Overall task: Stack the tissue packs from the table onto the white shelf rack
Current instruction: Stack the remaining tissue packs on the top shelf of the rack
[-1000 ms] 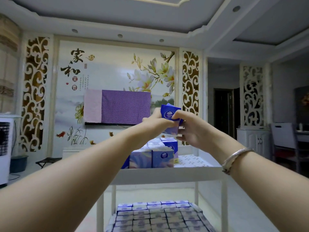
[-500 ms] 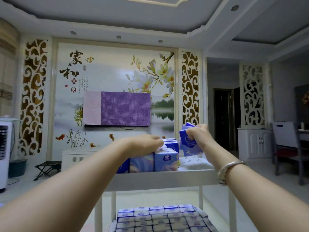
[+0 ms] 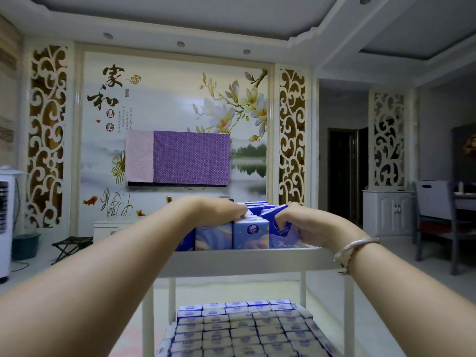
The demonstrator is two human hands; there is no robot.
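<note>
Both arms reach forward to the top tier of the white rack, where a block of tissue packs stands upright in rows. The right hand grasps a blue pack at the right end of the front row, with its fingers curled over the pack's top and front face; the pack sits tilted, its top corner raised above its neighbours, and its lower part is down among the row on the shelf. Just beside it on the left stands a pale blue pack with a round logo, and left of that a pastel pack. The left hand rests palm down on top of these packs, its fingers bent over their upper edges; whether it grips one or merely presses on them cannot be told. More packs show behind the hands in further rows. A silver bracelet circles the right wrist. Below, the rack's lower tier is packed with packs lying in a tight grid, their pale tops facing up. Behind the rack, a wall mural with flowers and calligraphy carries a television covered by a purple cloth. A white cooler stands at the far left, a folding stool near it, and a chair at the right.
</note>
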